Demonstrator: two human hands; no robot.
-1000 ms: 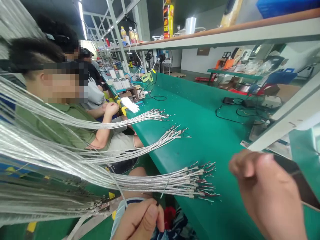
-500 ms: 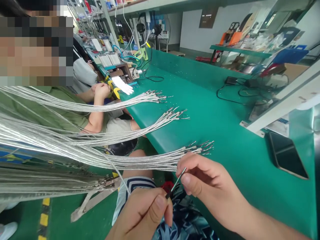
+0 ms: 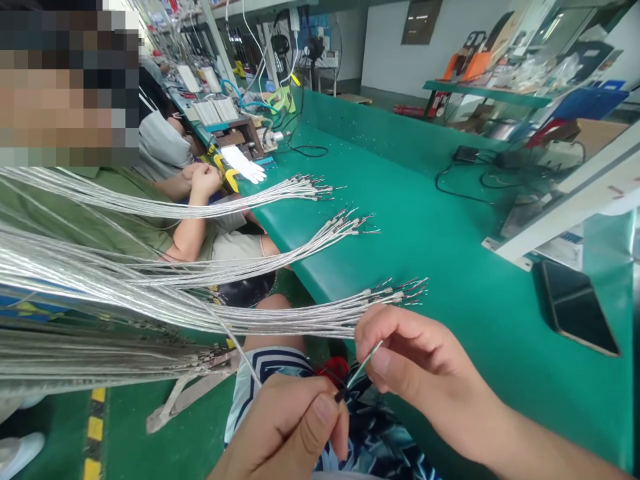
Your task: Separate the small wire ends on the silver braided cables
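Observation:
A single silvery cable [image 3: 246, 365] runs down into my left hand [image 3: 293, 423], which is closed round it near its end. A black sleeve [image 3: 341, 393] pokes out from between the thumb and forefinger. From the sleeve a thin green and whitish wire end [image 3: 364, 365] slants up to my right hand [image 3: 425, 377], whose thumb and forefinger pinch it near the tip. Just behind the right fingers lies the nearest bundle of silvery cables [image 3: 310, 320], with stripped, frayed ends. Two more such bundles [image 3: 280, 259] [image 3: 240, 205] reach over the table edge farther back.
The green table [image 3: 425, 247] stretches ahead, carrying a phone [image 3: 575, 307], a white metal post [image 3: 555, 207], black adapters with cords [image 3: 466, 155] and a white glove [image 3: 243, 164]. A co-worker in a green shirt [image 3: 125, 233] sits at the left. More cables [image 3: 100, 353] hang on a low stand.
The black sleeve and wire end have shifted slightly right between my hands, and the wire lies at a flatter slant. Both hands keep their grips; the view has tilted a little.

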